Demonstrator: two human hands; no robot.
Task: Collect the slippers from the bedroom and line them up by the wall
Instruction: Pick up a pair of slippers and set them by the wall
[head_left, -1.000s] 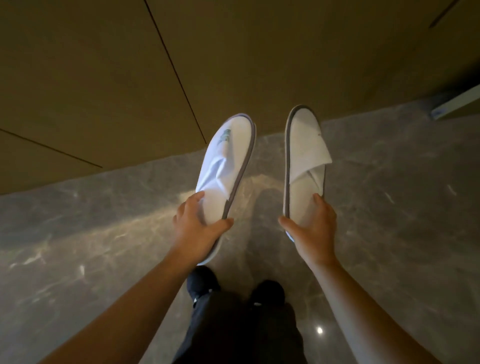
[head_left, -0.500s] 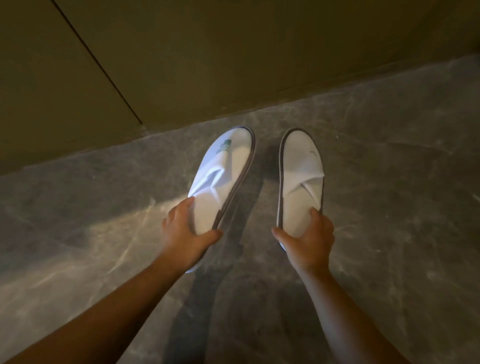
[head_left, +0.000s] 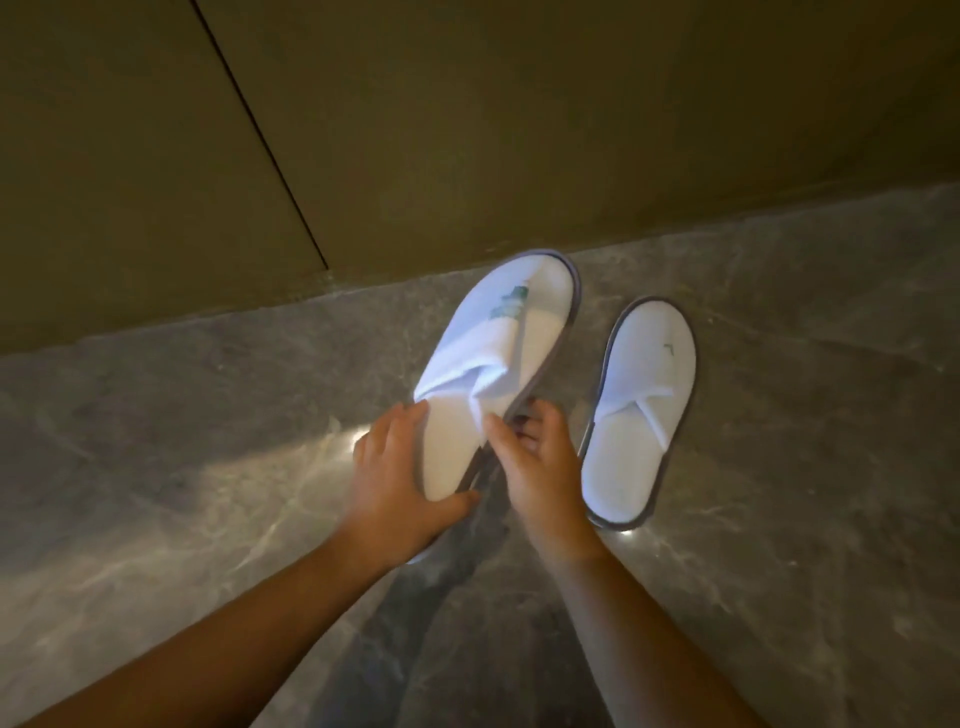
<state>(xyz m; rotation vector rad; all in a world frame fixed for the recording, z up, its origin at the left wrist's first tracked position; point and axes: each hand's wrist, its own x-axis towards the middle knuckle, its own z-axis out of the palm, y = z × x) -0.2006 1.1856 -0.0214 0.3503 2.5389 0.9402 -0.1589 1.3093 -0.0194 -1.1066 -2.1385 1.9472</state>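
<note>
Two white slippers with grey soles are in the head view. The right slipper lies flat on the marble floor, toe toward the wall, with no hand on it. The left slipper, with a green logo on its crumpled strap, is tilted on its edge above the floor. My left hand grips its heel from the left. My right hand pinches its right edge and sole near the strap.
An olive-brown panelled wall with a dark seam runs across the top and meets the grey marble floor just beyond the slippers' toes. Bright reflections lie on the floor by my hands.
My right hand has let go of the right slipper, which now rests on the floor, and moved over to the left slipper. Both slippers came lower and closer to the wall.
</note>
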